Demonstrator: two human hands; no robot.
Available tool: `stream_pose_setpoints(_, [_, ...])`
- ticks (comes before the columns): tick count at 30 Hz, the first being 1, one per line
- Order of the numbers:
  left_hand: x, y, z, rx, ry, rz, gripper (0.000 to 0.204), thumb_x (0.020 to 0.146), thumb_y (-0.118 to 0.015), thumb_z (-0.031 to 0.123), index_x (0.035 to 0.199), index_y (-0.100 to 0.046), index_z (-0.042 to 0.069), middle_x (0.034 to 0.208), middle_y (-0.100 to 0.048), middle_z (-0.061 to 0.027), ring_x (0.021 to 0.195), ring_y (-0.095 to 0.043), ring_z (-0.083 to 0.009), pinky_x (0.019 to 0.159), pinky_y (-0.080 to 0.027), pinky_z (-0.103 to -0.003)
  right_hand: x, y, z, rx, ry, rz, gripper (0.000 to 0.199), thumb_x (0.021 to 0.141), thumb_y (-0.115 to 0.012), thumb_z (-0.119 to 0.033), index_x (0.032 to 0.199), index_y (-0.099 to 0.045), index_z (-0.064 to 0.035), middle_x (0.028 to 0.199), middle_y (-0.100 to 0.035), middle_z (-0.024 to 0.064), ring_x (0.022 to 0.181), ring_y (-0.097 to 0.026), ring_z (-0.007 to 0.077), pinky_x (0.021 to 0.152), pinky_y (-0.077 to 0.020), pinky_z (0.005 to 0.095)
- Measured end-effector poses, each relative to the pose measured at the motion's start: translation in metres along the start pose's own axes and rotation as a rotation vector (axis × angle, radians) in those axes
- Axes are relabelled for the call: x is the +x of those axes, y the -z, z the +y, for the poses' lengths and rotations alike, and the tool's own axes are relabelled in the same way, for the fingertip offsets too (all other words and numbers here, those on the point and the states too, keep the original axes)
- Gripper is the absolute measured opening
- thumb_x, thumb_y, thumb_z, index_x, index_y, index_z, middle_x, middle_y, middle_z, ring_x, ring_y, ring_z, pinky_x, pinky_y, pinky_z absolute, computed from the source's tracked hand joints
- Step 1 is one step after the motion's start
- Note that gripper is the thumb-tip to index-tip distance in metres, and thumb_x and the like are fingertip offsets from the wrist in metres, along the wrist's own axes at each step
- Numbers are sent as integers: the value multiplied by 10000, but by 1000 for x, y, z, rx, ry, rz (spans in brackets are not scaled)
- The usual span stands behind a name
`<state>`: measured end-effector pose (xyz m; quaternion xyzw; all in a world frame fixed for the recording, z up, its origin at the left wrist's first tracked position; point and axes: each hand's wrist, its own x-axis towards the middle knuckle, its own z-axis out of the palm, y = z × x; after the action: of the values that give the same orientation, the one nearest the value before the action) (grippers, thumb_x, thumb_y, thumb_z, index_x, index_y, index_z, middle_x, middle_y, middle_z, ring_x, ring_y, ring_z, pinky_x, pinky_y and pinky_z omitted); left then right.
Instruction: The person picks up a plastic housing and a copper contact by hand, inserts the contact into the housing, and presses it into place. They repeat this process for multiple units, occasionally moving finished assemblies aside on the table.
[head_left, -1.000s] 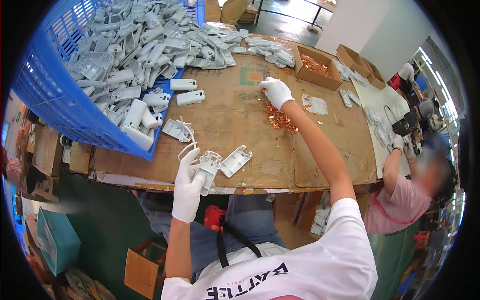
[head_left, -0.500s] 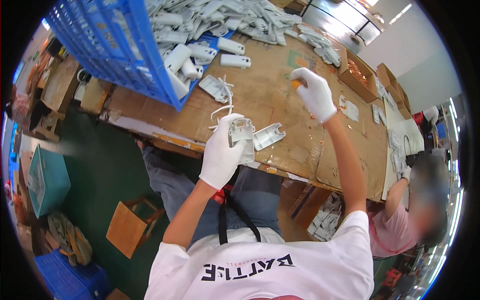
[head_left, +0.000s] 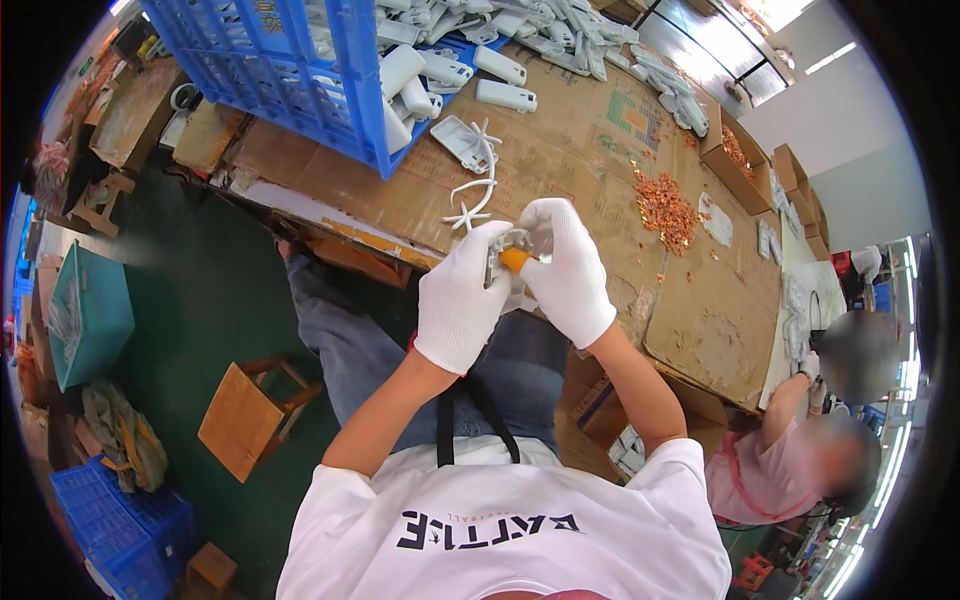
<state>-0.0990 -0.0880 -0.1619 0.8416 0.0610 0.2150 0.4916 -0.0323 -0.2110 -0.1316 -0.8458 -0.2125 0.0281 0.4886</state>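
Right now we hold both gloved hands together just above the near edge of the surface (head_left: 560,170), which is covered in brown cardboard. Our left hand (head_left: 462,295) is clenched around a small white plastic part (head_left: 512,242), of which only a sliver shows between the gloves. Our right hand (head_left: 568,268) presses in from the other side, its grip closed on a small orange piece (head_left: 513,260) that sits against the white part. The two gloves touch each other around these pieces.

Just beyond our hands a white plastic sprue (head_left: 472,195) with branching arms lies on the cardboard, and next to it rests a flat white plate (head_left: 458,137). Farther back to the left stands a blue crate (head_left: 290,70) tipped on its side, with many white plastic parts spilling out of it across the surface. To the right of our hands a heap of small orange pieces (head_left: 664,208) is scattered over the cardboard, well apart from the crate. A cardboard box (head_left: 735,152) with more orange bits sits at the far right edge.

Below the surface a small wooden stool (head_left: 250,420) stands on the green floor. At the right, another person in a pink top (head_left: 765,470) sits at the same surface.
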Motion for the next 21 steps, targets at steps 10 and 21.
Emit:
stream_pose_setpoints(10, [-118, 22, -26, -137, 356, -386, 393, 820, -703, 144, 1195, -589, 125, 1056, -680, -122, 870, -689, -306, 747, -566, -376, -123, -28, 30, -37, -180, -351, 308, 809, -547, 54, 1102, -621, -3, 993, -627, 180, 898, -629, 380, 792, -514, 387])
stream_pose_setpoints(21, [-187, -9, -57, -39, 501, -371, 176, 887, -580, 94, 1061, -608, 94, 936, -686, -180, 862, -661, -394, 755, -537, -461, -186, -63, 74, -90, -324, -401, 168, 797, -569, 42, 949, -606, -19, 920, -619, 209, 859, -612, 426, 742, -494, 454])
